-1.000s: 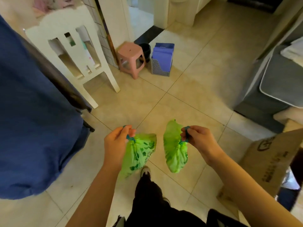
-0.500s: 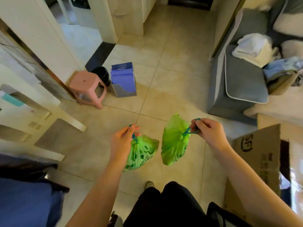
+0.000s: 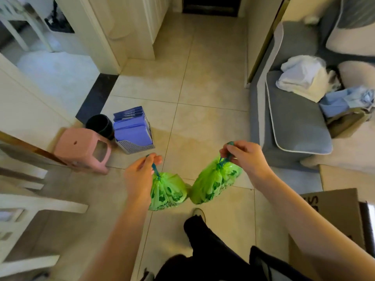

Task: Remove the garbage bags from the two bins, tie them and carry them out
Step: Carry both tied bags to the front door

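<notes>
Two small green garbage bags, tied at the neck with teal drawstrings, hang in front of me above the tiled floor. My left hand (image 3: 140,175) pinches the drawstring of the left bag (image 3: 167,192). My right hand (image 3: 244,158) pinches the drawstring of the right bag (image 3: 215,183). The two bags nearly touch at their lower sides. A black bin (image 3: 100,124) stands on the floor at the left, beside a grey mesh bin (image 3: 135,146) that holds blue-purple sheets.
A pink stool (image 3: 83,149) sits left of the bins, and white chair legs (image 3: 40,205) fill the lower left. A grey sofa (image 3: 292,120) with piled cloths is at the right. A cardboard box (image 3: 332,211) stands at the lower right. A tiled hallway (image 3: 194,63) leads ahead.
My view has swung right and forward, past the white chair and the blue cloth. The bags have swung closer together, and both hands still hold their drawstrings.
</notes>
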